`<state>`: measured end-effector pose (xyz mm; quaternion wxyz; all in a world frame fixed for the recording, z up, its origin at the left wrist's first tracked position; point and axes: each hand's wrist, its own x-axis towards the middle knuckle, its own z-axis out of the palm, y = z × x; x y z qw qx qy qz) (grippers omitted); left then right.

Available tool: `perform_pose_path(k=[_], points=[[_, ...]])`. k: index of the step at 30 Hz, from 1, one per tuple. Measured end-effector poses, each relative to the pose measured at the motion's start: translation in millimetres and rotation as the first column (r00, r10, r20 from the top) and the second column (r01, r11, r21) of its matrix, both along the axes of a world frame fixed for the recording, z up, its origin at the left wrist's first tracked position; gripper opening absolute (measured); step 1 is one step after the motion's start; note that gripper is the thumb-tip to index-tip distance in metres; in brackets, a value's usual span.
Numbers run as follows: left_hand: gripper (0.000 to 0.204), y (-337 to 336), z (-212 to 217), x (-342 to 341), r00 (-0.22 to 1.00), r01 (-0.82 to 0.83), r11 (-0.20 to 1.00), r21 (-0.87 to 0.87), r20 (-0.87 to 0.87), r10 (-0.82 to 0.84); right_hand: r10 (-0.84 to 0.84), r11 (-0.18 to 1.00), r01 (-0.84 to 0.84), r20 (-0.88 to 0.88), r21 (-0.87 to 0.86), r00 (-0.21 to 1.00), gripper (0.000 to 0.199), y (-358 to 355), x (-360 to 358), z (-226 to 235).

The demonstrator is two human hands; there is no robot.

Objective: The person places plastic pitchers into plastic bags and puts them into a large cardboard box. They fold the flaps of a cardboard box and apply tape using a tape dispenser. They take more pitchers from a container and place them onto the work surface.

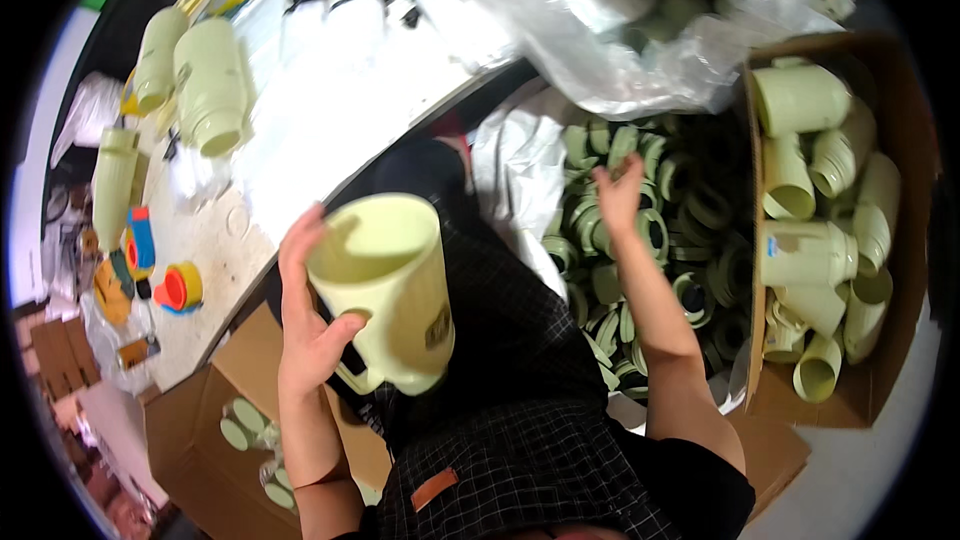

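My left hand (308, 325) is closed on a pale green pitcher-shaped jug body (405, 290), held above my lap with its wide mouth up. The thumb lies near the handle, and a small dark print shows on the jug's side. My right hand (622, 195) reaches over a large white bag (515, 175) filled with green and black ring-like plastic parts (690, 210). Its fingers are spread, with nothing seen between them.
A cardboard box (755, 360) of similar green bodies stands on the right. Clear plastic (600, 70) holds more green parts at the back. On the white table (330, 120) stand green flasks (210, 80) and tape rolls (180, 288). Another carton (190, 440) sits lower left.
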<state>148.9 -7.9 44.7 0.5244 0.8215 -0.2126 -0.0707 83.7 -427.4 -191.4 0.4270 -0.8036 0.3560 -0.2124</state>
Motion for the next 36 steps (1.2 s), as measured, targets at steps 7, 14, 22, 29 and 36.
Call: perform_pose_path(k=[7, 14, 22, 29, 36], points=[[0.077, -0.9, -33.7, -78.2, 0.856, -0.459, 0.886, 0.059, -0.237, 0.459, -0.214, 0.968, 0.169, -0.256, -0.187, 0.943, 0.075, -77.0, 16.9, -92.4], [0.05, 22.4, -27.8, -81.9, 0.955, -0.275, 0.961, 0.028, -0.108, 0.277, 0.134, 0.908, -0.209, 0.222, 0.363, 0.966, 0.047, 23.6, 22.1, 86.4], [0.048, 37.5, -32.6, -85.2, 0.967, -0.136, 0.986, -0.096, -0.228, 0.112, 0.985, 0.098, -0.911, 0.173, -0.4, 0.03, 0.057, 164.1, 31.4, 233.5], [0.044, 47.4, -40.3, -99.2, 0.981, -0.14, 0.978, -0.157, -0.153, 0.116, 0.981, 0.113, -0.935, 0.185, -0.335, 0.052, 0.06, 178.9, 0.6, 226.0], [0.048, 26.3, -25.1, -122.0, 0.968, -0.242, 0.967, 0.076, -0.047, 0.246, 0.975, 0.195, -0.953, 0.15, -0.23, 0.163, 0.058, 179.3, -9.0, 234.0]])
